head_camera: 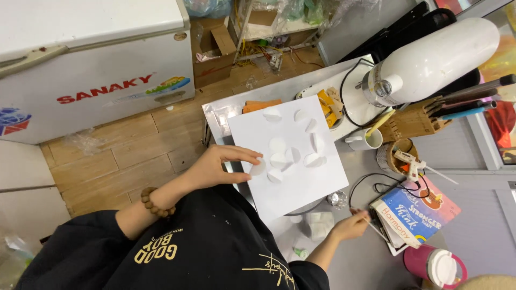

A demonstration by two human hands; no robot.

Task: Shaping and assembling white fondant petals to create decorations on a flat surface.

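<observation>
On a grey worktop, seen from the head camera: left hand laid at the near-left edge of a square white paper sheet, fingers spread and straight, clamped on nothing, fingertips touching a folded white paper disc just beside them. More white paper half-discs stuck in a loose cluster just beyond those fingertips, toward the sheet's middle. Brown wooden bead bracelet on the left wrist, black sleeve behind it. Right hand off the sheet's near-right corner, fingers pinched together on a thin pale stick. Stack of colourful paperback books just past the right fingertips; small shiny metal cup just beside them, toward the sheet. Pink tumbler with white lid near the right wrist side. White mug and white glue gun farther beyond the right fingers.
</observation>
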